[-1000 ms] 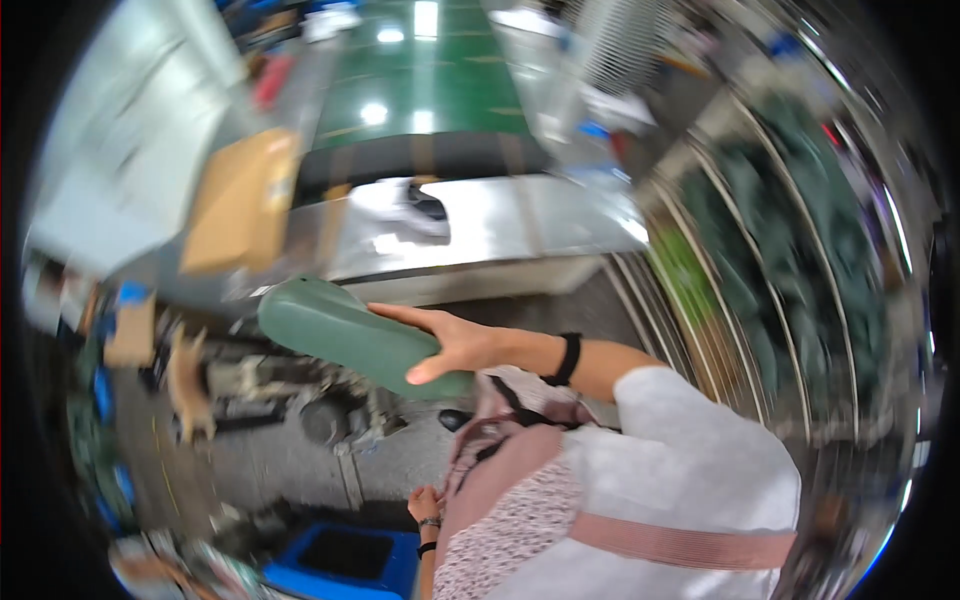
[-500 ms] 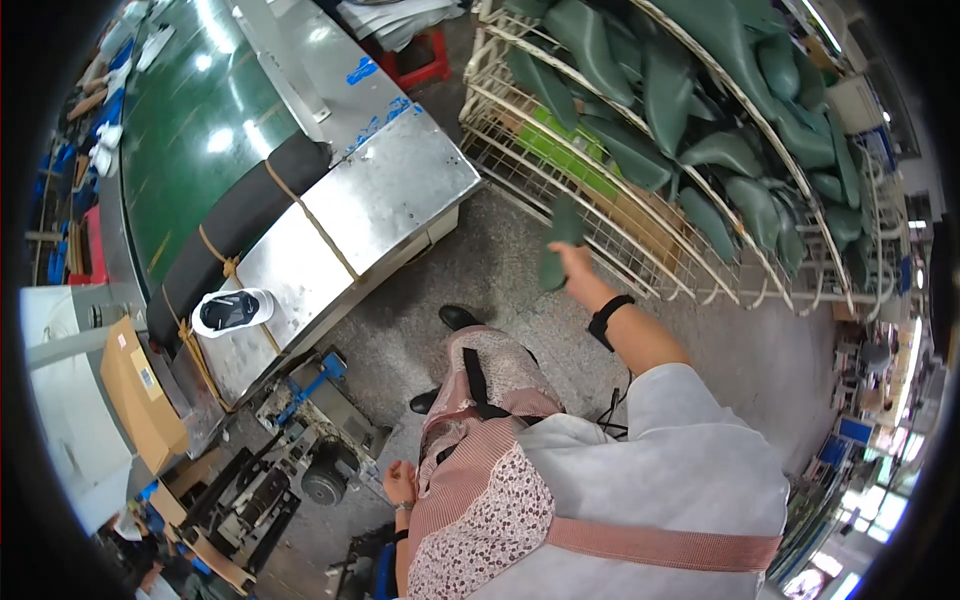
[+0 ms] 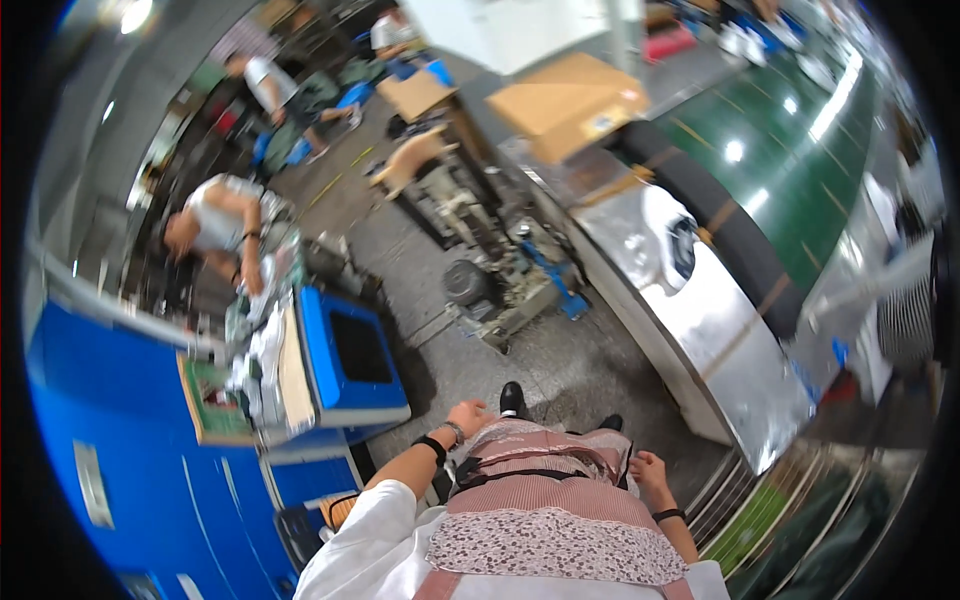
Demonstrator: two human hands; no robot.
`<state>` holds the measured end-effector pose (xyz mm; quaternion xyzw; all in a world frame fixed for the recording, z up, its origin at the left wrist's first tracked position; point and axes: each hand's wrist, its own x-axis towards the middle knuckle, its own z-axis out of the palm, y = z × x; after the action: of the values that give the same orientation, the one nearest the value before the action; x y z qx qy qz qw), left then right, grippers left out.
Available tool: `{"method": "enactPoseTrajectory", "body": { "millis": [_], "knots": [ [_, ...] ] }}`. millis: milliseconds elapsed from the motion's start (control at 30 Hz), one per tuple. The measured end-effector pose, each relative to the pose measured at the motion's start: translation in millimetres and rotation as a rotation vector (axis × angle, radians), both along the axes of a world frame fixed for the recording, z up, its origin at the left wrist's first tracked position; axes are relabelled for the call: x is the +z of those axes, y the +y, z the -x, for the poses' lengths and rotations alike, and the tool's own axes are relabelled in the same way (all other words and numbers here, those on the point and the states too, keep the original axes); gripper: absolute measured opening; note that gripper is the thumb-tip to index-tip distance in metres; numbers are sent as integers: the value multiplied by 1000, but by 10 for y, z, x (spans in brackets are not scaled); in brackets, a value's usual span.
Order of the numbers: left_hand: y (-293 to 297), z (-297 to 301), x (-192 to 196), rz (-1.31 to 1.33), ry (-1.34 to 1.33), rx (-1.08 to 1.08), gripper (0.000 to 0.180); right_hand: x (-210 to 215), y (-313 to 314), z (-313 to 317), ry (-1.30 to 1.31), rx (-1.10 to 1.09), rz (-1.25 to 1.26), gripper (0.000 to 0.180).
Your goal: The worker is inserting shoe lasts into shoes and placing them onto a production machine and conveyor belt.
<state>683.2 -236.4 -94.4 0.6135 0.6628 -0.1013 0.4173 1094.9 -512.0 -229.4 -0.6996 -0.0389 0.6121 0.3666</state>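
My left hand (image 3: pixel 468 416) is in front of the apron (image 3: pixel 560 490), its fingers loosely bent and apart, with nothing visible in it. At the other side of the apron hangs my right hand (image 3: pixel 650 474), beside the wire rack (image 3: pixel 726 510). Its fingers are half curled and apart, and no object shows in them. Dark green, shoe-last-like pieces (image 3: pixel 845 515) lie in the rack, blurred. A white shoe (image 3: pixel 668 232) with a dark inside sits on the metal table (image 3: pixel 720 345), out of reach of both hands.
A green conveyor belt (image 3: pixel 770 140) runs behind a black roller. A cardboard box (image 3: pixel 570 100) stands at the table's far end. A machine with a motor (image 3: pixel 466 284) is on the floor ahead. At left, a co-worker (image 3: pixel 225 225) bends over a blue machine (image 3: pixel 350 355).
My view has swung left, so table and rack now lie to the right. My right hand has come down to my side; the green piece it held no longer shows in it.
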Motion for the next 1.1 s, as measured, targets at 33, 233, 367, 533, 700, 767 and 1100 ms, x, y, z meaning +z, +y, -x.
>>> {"method": "enactPoseTrajectory", "body": {
  "millis": [33, 233, 367, 533, 700, 767, 1100],
  "knots": [
    [31, 225, -1, -28, 38, 44, 56, 93, 252, -28, -19, 67, -12, 27],
    [672, 2183, 194, -405, 301, 507, 43, 557, 1381, -108, -206, 327, 84, 40],
    [1261, 3782, 605, -577, 439, 826, 55, 903, 1888, 200, -329, 437, 191, 40],
    [1893, 5554, 921, -686, 635, 1098, 67, 1249, 2319, 869, -313, 585, 274, 39],
    [2376, 7042, 800, -430, 533, 1178, 86, 1366, 2557, 1263, -312, 623, 248, 38],
    [2389, 7297, 581, -528, 218, 1321, 83, 1373, 2561, 1298, -337, 577, 305, 38],
    [2343, 5411, 1012, -944, 565, 552, 35, 996, 2890, 1180, -583, 766, 171, 45]
  ]
}}
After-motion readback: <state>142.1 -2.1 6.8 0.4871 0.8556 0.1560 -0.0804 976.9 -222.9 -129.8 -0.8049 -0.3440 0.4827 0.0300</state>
